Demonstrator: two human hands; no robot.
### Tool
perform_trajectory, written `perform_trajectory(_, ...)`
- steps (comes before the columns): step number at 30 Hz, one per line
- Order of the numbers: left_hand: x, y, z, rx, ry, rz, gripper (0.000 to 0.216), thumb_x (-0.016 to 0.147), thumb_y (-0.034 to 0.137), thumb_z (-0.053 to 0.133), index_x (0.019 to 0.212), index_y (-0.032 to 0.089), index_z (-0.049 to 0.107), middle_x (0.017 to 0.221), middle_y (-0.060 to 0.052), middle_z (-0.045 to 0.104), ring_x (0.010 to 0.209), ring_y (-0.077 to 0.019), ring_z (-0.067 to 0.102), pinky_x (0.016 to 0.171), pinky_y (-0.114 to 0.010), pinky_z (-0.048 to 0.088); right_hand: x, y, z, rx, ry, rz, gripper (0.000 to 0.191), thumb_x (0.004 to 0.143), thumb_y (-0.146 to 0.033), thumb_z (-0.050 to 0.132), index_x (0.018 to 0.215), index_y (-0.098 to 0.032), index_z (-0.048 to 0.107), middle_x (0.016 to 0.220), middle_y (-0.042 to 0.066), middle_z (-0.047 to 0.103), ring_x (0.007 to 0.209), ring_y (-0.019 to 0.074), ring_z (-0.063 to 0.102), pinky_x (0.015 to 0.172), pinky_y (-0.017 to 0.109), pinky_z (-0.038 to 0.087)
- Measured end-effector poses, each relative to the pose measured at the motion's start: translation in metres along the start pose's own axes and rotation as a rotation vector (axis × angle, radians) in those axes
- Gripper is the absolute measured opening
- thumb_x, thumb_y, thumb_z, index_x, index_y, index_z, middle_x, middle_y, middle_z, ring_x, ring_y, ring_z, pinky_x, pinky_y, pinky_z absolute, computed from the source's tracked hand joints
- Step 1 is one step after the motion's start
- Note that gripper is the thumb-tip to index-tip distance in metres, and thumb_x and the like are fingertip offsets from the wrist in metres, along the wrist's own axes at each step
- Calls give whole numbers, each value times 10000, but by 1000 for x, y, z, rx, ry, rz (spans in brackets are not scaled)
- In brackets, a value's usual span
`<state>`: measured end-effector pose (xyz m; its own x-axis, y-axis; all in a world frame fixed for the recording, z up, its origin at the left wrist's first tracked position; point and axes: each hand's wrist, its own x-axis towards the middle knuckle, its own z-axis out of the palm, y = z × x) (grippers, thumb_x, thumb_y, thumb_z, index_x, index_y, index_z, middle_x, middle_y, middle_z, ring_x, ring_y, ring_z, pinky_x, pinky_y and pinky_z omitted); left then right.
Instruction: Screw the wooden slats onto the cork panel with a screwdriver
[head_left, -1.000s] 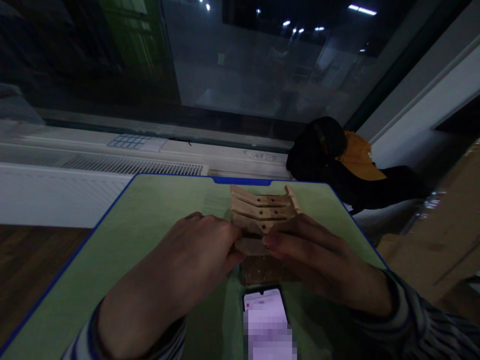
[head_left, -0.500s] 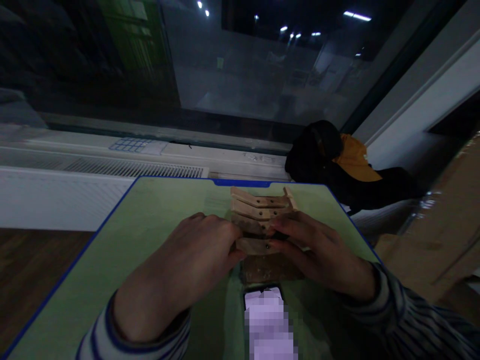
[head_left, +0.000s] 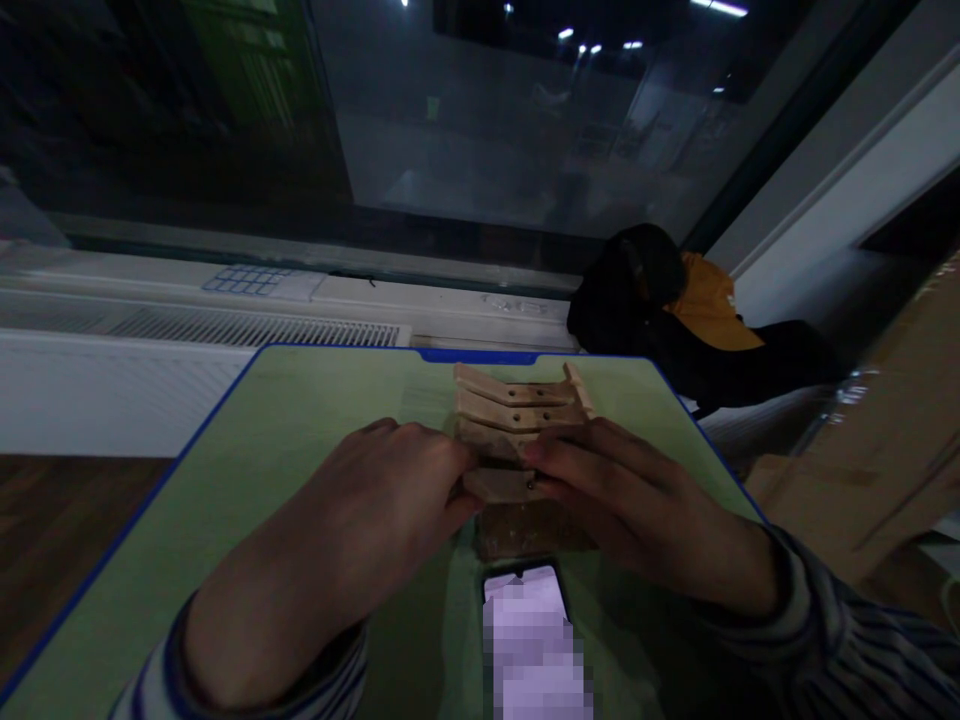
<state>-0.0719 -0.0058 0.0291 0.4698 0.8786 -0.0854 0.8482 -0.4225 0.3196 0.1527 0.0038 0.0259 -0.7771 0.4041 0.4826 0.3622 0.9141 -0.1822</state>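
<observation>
Table: green top [head_left: 315, 405] with a blue edge, in front of you.

Left hand [head_left: 394, 500], yours: fingers and thumb closed narrow on the left end of the nearest slat; fingertips partly hidden.

Right hand [head_left: 634, 490], yours: fingers bunched over the right part of the same slat; whether they grip it, you cannot tell from here.

Wooden rack [head_left: 487, 408]: angled slats in a row, on the table between your hands, running away from you past the fingertips.

Phone [head_left: 525, 635]: screen lit, lying on your side of the rack.

Brown block [head_left: 517, 530]: between phone and slat, partly under your right hand.

Nearest slat [head_left: 491, 487]: long axis left to right, spanning your two hands.

Hole [head_left: 530, 485], dark: in that slat, just left of your right fingertips, so the right hand is nearer.
</observation>
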Motion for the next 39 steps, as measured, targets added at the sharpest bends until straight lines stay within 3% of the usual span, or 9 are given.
perform_trajectory(12, 1, 9, -8, 75, 33, -7, 158, 791, 326, 561, 733, 261, 692, 726, -27, 716, 671, -236, 660, 562, -299, 407, -1, 2, 8, 63, 24, 49, 483, 859, -63, 488, 1303, -209, 371, 1246, 84, 536, 1178, 152, 467, 972, 337, 422)
perform_trajectory(20, 0, 11, -9, 37, 230, 122, 186, 816, 298, 568, 950, 244, 684, 914, -43, 705, 848, -222, 635, 733, -338, 459, -4, -1, -4, 48, 27, 140, 368, 899, -184, 473, 1266, -176, 450, 1226, 93, 567, 1157, 166, 489, 968, 356, 415)
perform_trajectory(24, 3, 16, 0, -70, 303, 173, 158, 799, 236, 595, 924, 244, 692, 940, -24, 700, 889, -211, 623, 803, -346, 459, 4, -3, -18, 4, -12, 88, 347, 906, -163, 441, 1250, -172, 480, 1242, 85, 568, 1143, 167, 505, 971, 369, 407)
perform_trajectory(28, 5, 26, 17, -218, 430, 136, 126, 801, 226, 599, 879, 204, 696, 895, -38, 690, 856, -189, 618, 804, -320, 462, 16, -5, -30, -69, -127, 55, 336, 914, -179, 425, 1242, -170, 498, 1207, 84, 597, 1074, 184, 556, 927, 368, 435)
perform_trajectory(34, 8, 33, 39, -243, 636, 59, 111, 805, 210, 589, 861, 163, 673, 856, -60, 680, 858, -210, 605, 760, -339, 467, 32, -7, -39, -136, -233, -39, 273, 912, -220, 435, 1148, -148, 552, 1146, 95, 621, 1041, 199, 569, 887, 359, 448)
perform_trajectory(39, 10, 34, 45, -278, 702, 39, 129, 825, 208, 561, 888, 154, 660, 854, -62, 675, 845, -197, 608, 753, -332, 465, 38, -7, -42, -208, -274, -104, 227, 896, -195, 453, 1077, -129, 572, 1079, 100, 638, 964, 210, 599, 836, 363, 465)
